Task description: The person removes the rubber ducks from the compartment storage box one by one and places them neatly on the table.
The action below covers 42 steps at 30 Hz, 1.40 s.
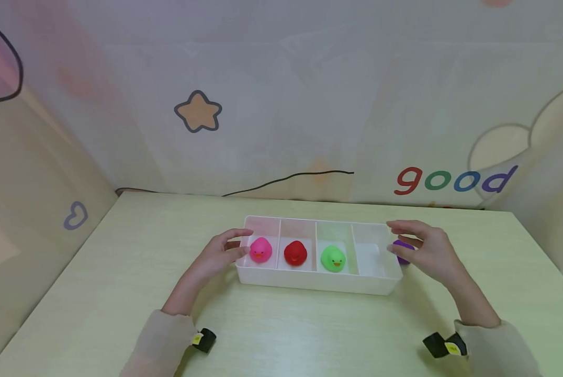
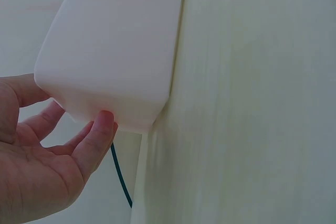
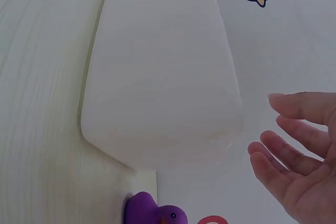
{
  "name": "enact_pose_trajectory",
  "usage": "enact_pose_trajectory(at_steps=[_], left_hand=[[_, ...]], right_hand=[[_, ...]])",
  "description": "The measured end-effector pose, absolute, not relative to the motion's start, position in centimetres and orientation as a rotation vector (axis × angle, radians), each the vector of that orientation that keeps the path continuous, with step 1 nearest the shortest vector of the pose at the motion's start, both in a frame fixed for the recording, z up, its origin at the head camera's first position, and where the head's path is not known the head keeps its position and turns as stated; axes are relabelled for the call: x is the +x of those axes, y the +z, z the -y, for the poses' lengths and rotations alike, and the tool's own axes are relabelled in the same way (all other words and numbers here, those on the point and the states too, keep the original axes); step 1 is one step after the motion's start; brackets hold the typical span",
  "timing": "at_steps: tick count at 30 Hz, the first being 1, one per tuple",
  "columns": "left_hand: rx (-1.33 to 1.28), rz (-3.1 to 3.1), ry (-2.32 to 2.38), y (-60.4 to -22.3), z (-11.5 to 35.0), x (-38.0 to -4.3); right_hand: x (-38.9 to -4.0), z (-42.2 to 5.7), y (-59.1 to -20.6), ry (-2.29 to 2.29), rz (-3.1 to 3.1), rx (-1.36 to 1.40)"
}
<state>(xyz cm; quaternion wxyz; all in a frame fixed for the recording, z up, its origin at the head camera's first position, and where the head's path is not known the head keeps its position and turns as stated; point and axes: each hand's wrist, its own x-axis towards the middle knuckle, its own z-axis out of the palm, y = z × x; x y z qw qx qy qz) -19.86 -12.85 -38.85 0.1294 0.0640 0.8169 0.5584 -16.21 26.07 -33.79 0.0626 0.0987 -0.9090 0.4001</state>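
A white tray (image 1: pixel 310 281) with four compartments lies lengthwise on the table. From left to right it holds a pink rubber duck (image 1: pixel 260 251), a red rubber duck (image 1: pixel 295 253) and a green rubber duck (image 1: pixel 333 259); the rightmost compartment has none. My left hand (image 1: pixel 220 254) touches the tray's left end with relaxed fingers, fingertips against the end wall in the left wrist view. At the right end my right hand (image 1: pixel 427 251) is spread, its fingers apart from the tray in the right wrist view. A purple rubber duck (image 3: pixel 139 209) sits beside that end, partly hidden behind the right hand in the head view.
The pale wooden table (image 1: pixel 281 335) extends around the tray. Behind it hangs a printed backdrop (image 1: pixel 281 115) with a star and the word "good". A dark thin line (image 2: pixel 121 177) shows past the table edge in the left wrist view.
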Motion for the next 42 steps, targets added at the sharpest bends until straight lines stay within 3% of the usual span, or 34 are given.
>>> enact_pose_trajectory(at_steps=[27, 42], left_hand=[[0.173, -2.375, 1.628, -38.9, 12.8, -19.9], [0.185, -2.363, 1.638, -38.9, 12.9, -19.8]], right_hand=[[-17.0, -19.9, -34.7, 1.432, 2.741, 0.613], [-18.0, -18.0, -35.7, 1.204, 2.917, 0.718]])
